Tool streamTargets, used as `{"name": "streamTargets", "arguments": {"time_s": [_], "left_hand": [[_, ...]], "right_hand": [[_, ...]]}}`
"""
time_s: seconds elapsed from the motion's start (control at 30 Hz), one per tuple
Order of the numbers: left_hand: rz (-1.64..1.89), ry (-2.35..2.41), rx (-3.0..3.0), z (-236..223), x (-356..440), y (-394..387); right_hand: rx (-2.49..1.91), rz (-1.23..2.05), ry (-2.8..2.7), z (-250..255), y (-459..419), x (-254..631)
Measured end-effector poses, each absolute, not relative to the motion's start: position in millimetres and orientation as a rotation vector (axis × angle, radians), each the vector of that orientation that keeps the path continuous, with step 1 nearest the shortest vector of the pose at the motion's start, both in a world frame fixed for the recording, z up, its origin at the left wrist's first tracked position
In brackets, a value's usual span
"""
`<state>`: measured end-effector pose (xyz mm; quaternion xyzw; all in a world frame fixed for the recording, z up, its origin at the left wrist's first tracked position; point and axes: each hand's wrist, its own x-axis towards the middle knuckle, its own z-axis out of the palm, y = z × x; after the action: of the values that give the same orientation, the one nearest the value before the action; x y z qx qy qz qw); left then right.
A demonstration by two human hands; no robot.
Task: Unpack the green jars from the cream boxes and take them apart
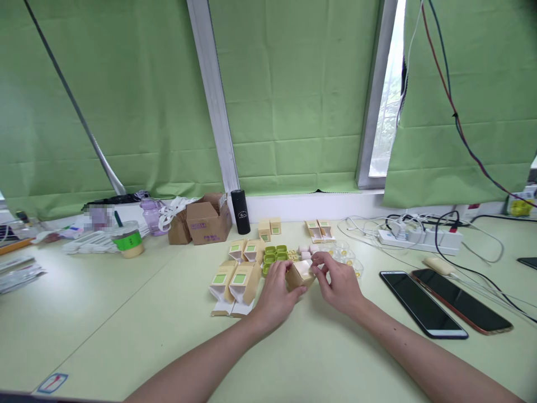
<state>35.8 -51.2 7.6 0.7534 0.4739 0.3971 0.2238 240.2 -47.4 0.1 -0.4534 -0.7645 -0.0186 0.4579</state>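
Note:
A small tan cardboard box (301,272) is held off to the right of the open boxes, in front of me. My left hand (279,292) wraps its left side, thumb along the front and fingers at the back. At its top right edge, my right hand (338,282) pinches with thumb and index finger; whether it grips the flap or a thin clear piece there I cannot make out. Just behind lie several green square cups (276,253), pale pink blocks (305,252) and clear domed plastic pieces (344,254). Open tan boxes with green labels (241,278) lie left of my left hand.
Two phones (423,304) lie at the right, near a white power strip (438,240) with tangled cables. At the back stand a black bottle (240,212), a brown carton (205,221) and more small boxes (319,230). A green-banded cup (128,240) stands left.

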Motion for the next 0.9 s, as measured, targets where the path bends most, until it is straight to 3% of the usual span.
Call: {"name": "streamTargets", "arguments": {"time_s": [0.9], "left_hand": [[1.552, 1.097, 3.179, 13, 29, -52]], "right_hand": [[-0.972, -0.105, -2.012, -3, -61, 229]]}}
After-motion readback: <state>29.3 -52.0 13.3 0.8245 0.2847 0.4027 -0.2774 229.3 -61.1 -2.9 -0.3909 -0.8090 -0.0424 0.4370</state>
